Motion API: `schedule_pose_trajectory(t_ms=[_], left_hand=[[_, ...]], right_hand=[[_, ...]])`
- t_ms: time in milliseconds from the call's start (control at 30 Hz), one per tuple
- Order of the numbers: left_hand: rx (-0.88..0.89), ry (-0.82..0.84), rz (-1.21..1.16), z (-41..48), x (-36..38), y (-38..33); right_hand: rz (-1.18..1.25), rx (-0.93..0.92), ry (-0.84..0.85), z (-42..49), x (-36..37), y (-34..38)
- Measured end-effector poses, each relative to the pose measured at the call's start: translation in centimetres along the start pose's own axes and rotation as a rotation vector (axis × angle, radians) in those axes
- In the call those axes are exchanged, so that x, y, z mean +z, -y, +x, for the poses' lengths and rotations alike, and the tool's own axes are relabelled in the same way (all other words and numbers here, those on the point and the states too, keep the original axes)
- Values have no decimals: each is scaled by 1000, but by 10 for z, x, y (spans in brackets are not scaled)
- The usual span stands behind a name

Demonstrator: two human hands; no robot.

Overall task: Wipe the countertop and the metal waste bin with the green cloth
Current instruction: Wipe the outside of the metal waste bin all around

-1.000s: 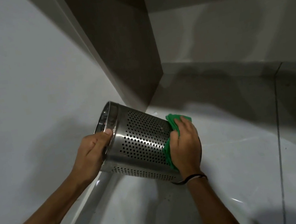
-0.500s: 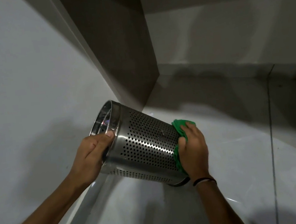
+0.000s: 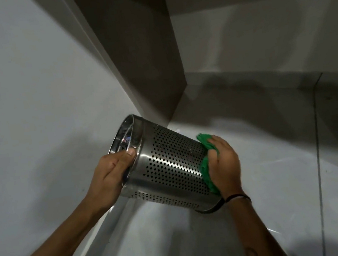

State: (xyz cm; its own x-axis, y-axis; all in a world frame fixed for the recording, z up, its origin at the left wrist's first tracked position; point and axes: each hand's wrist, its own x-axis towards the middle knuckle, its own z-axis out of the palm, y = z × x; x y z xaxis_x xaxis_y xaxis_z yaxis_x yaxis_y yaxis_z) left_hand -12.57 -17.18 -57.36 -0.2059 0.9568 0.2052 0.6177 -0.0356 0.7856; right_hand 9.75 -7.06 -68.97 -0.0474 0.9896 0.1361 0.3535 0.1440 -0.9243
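Observation:
A perforated metal waste bin is tilted on its side above the pale countertop, its open mouth toward the upper left. My left hand grips the bin's rim, thumb on top. My right hand presses the green cloth against the bin's lower wall, near its base. Most of the cloth is hidden under my palm. The bin's base rim sits close to the countertop; contact cannot be told.
A brown cabinet panel rises behind the bin at the corner. A pale wall fills the left side. A backsplash ledge runs along the back, and a dark seam crosses the countertop on the right.
My right hand with the cloth has slid along the bin's wall toward its base. The left hand has kept its grip on the rim.

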Motion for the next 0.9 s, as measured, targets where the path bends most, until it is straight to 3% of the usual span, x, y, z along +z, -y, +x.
schedule_pose_trajectory(t_ms=[133,300,400,533,733,900], left_hand=[[25,29,17,7,3,-4],[41,51,24,13,9,-9],[52,82,35,10,8,-7],[89,181,108,6,6,-11],[156,283,212,9,-2,-20],[294,371,535,20,14,-29]], right_hand=[[67,91,-46,-1,4,5],[127,-158,15,-12,40,94],[116,-258,31,-16,44,98],[126,-147,-112,-15,27,51],[25,39,-94,-15,-4,-8],[84,45,-160,-9,-13,-1]])
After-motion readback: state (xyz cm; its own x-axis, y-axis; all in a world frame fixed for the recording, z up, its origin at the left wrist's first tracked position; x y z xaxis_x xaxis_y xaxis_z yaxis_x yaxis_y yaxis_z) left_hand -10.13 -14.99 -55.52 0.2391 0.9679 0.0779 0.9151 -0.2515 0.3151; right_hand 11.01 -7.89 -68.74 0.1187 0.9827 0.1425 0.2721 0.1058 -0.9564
